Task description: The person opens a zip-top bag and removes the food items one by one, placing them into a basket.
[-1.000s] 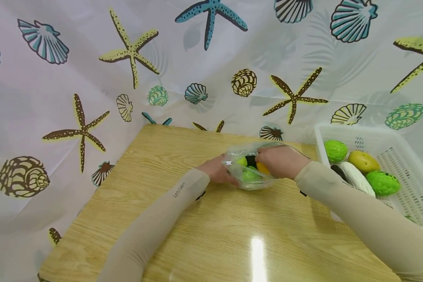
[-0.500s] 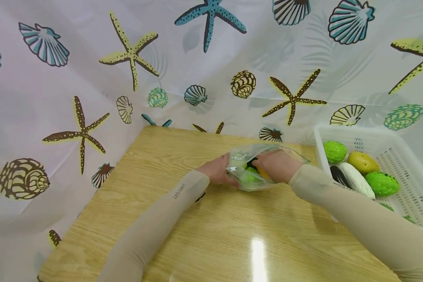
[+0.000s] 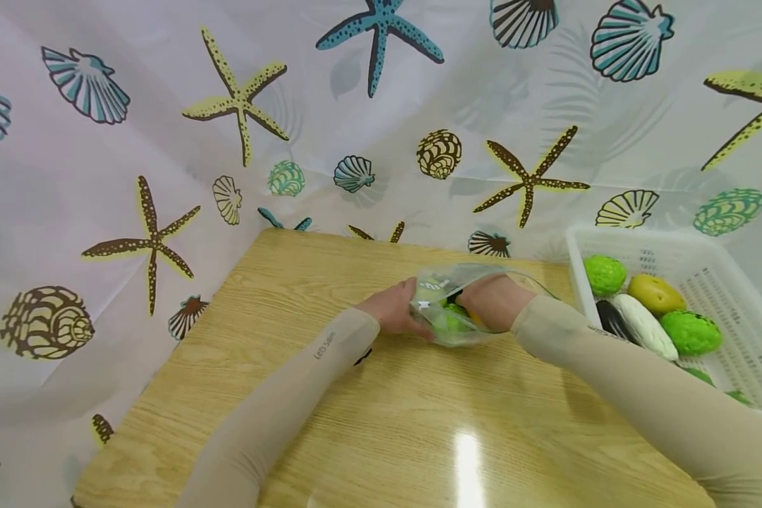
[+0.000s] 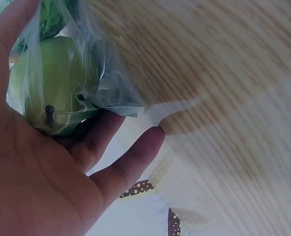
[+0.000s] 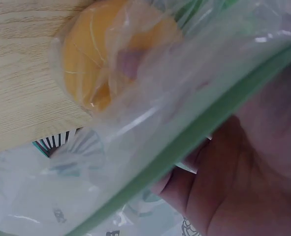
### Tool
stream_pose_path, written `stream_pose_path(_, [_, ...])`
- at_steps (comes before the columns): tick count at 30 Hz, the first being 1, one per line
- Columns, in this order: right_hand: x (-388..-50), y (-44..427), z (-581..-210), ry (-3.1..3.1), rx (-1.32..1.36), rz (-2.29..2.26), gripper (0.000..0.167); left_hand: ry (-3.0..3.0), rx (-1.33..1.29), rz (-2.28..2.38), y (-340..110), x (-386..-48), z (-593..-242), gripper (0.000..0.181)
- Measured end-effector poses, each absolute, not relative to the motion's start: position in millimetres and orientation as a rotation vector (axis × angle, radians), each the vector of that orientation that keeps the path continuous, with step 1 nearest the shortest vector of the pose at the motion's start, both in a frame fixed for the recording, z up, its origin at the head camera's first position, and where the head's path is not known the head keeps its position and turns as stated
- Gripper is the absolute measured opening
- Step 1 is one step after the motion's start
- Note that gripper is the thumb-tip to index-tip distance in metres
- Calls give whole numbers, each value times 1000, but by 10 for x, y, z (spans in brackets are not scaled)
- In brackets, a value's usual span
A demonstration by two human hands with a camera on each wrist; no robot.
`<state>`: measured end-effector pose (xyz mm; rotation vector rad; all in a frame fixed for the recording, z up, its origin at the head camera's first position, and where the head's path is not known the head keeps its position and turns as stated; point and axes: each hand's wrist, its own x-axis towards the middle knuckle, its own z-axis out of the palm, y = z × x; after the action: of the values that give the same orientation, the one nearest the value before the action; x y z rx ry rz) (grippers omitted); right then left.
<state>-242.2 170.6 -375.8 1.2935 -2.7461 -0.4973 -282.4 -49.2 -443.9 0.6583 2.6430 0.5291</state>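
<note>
Around the clear bag (image 4: 113,91) curves the left hand (image 4: 44,169).

Since 1 s ago, R hand (image 3: 497,300) sits a bit further L in bag (image 3: 431,302), its sleeve (image 3: 616,367) shifted w/ it. Head view: orange fruit (image 5: 88,54) & dark item (image 3: 454,297) show less; white-printed film now over yellow-green fruit (image 4: 56,73). In basket (image 3: 733,282), eggplant (image 3: 612,321) & green pc (image 3: 699,375) less hidden by sleeve.
</note>
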Motion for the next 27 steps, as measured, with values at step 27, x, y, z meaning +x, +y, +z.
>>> stream_pose_path(27, [-2583, 1849, -3608, -2974, 1431, -289, 32, 2609, 712, 448, -496, -2842, -4448, 107])
